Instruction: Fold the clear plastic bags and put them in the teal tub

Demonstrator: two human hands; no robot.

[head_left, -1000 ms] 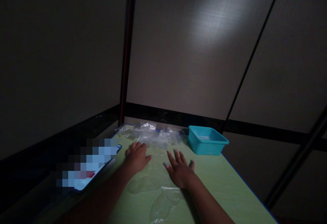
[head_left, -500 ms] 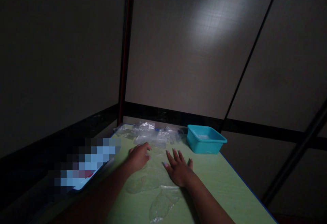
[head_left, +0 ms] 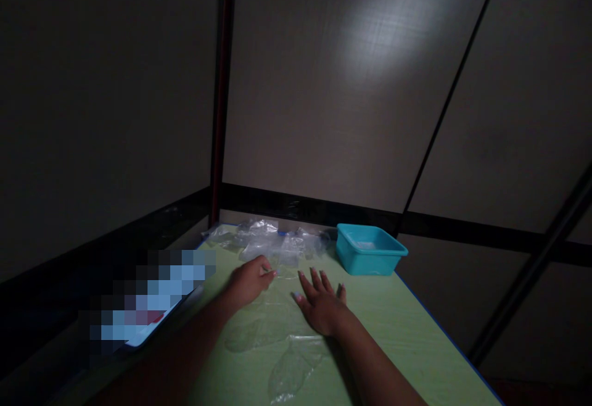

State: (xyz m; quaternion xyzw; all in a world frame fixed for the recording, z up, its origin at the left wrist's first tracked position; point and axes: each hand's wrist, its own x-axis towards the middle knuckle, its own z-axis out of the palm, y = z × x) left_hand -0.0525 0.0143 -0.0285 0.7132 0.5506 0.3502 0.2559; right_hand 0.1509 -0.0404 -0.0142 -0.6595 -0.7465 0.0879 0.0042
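A thin clear plastic sheet with rounded lobes, somewhat like a disposable glove, lies spread on the green table. My right hand rests flat on it, palm down with the fingers spread. At the sheet's far left part, the thumb and forefinger of my left hand are pinched together, apparently on its thin edge; the exact contact is hard to make out. Beyond both hands, more crumpled clear plastic lies along the table's far edge.
A turquoise plastic basin stands at the table's far right corner. Along the left edge lies a bright, pixelated flat object. Dark panelled walls rise behind and left of the green tabletop.
My left hand has gone from loosely parted fingers to a pinch of thumb and forefinger. My right hand stays flat in place. The view has shifted slightly.
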